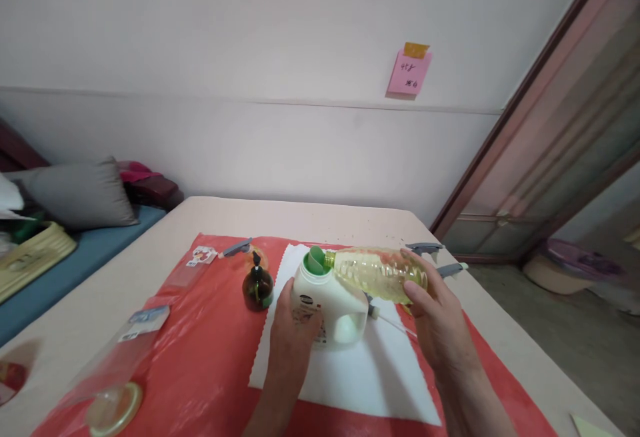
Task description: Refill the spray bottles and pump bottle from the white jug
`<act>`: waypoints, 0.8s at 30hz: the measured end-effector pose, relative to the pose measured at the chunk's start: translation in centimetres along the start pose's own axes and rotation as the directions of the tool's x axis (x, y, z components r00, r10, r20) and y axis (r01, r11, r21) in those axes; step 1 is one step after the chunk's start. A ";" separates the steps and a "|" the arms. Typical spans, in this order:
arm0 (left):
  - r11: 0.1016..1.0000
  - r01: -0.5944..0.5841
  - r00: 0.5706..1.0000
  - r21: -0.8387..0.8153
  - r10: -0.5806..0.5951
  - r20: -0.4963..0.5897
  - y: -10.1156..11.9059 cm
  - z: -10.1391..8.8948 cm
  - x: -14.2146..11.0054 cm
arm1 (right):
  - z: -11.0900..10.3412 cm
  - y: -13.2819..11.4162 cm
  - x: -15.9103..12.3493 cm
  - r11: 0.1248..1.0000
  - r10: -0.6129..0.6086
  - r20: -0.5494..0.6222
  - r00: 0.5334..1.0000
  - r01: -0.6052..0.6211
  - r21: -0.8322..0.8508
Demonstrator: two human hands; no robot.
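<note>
My left hand (293, 330) is wrapped round the side of a white jug (333, 304) with a handle, which stands upright on a white cloth (370, 377). A green funnel (316, 260) sits in the jug's mouth. My right hand (435, 320) grips a clear plastic bottle of yellow liquid (377, 274), tipped on its side with its neck in the funnel.
A dark brown pump bottle (257, 287) stands left of the jug on a red sheet (210, 357). Grey spray heads (237, 247) (425, 248) lie at the back. A clear empty bottle (107, 374) lies front left. The table's right edge runs past my right arm.
</note>
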State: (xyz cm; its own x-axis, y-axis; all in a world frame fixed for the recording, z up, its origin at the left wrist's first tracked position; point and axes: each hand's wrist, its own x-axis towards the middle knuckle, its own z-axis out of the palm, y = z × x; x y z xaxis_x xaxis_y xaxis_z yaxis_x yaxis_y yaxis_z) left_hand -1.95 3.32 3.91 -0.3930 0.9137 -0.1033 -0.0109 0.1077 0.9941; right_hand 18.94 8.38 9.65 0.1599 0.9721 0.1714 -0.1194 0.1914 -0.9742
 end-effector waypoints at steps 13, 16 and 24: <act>0.999 0.004 0.999 -0.036 -0.003 0.040 0.8 -0.5 -0.5 | 1.7 -1.6 -0.6 0.997 -0.080 0.012 0.997 0.080 -0.018; 1.000 0.021 0.999 -0.011 -0.021 0.049 0.6 -0.5 -0.5 | 2.0 -2.1 -1.0 0.998 -0.062 0.002 0.998 0.062 -0.016; 1.000 0.023 0.999 -0.019 -0.023 0.049 0.4 -0.6 -0.4 | 3.2 -3.2 -2.4 0.991 -0.103 -0.053 0.993 0.098 -0.087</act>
State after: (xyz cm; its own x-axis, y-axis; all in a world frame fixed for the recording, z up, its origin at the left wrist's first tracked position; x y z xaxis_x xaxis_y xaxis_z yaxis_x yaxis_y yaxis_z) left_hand -2.33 2.81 4.39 -0.3469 0.9292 -0.1272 -0.0377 0.1216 0.9919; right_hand 15.81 5.86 12.87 0.2230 0.9387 0.2630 -0.0170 0.2734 -0.9617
